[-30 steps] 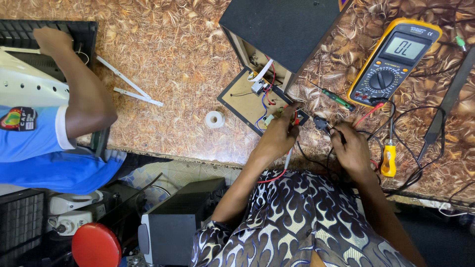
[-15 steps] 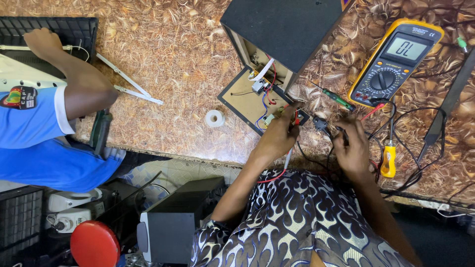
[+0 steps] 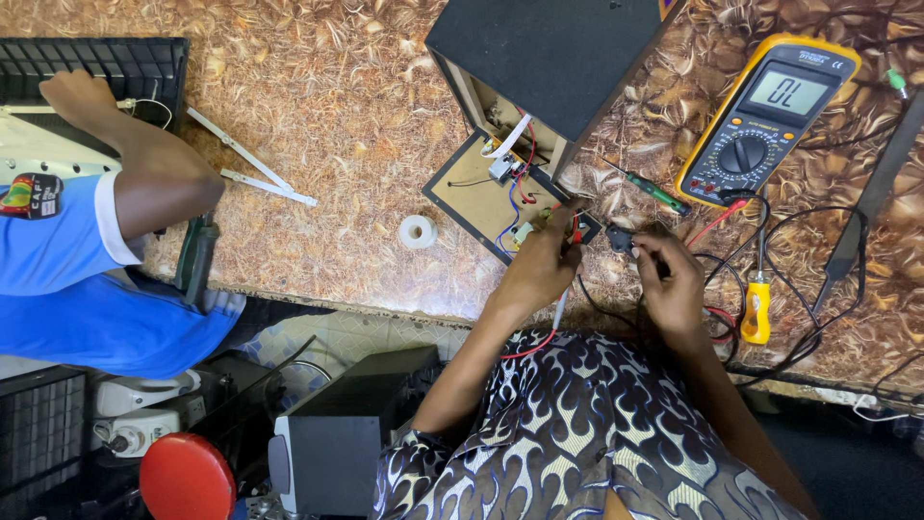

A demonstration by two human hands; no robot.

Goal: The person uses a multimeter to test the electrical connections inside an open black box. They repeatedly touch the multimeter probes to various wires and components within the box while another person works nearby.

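The patterned table (image 3: 318, 144) runs to its near edge at 6 o'clock, with open room toward 9. The black speaker box (image 3: 549, 48) lies at 12, back panel (image 3: 476, 193) swung open, likely to expose the wiring. The left hand (image 3: 541, 270) pinches a small switch part (image 3: 587, 227); the right hand (image 3: 669, 279) grips a black probe (image 3: 624, 239) against it. The yellow multimeter (image 3: 770, 120) faces up at 2.

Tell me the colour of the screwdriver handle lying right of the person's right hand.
Yellow-orange; the screwdriver shows best in the head view, right of the right hand.

Brown patterned table (image 3: 318, 144) w/ multimeter (image 3: 765, 120), tape roll (image 3: 418, 231), screwdrivers.
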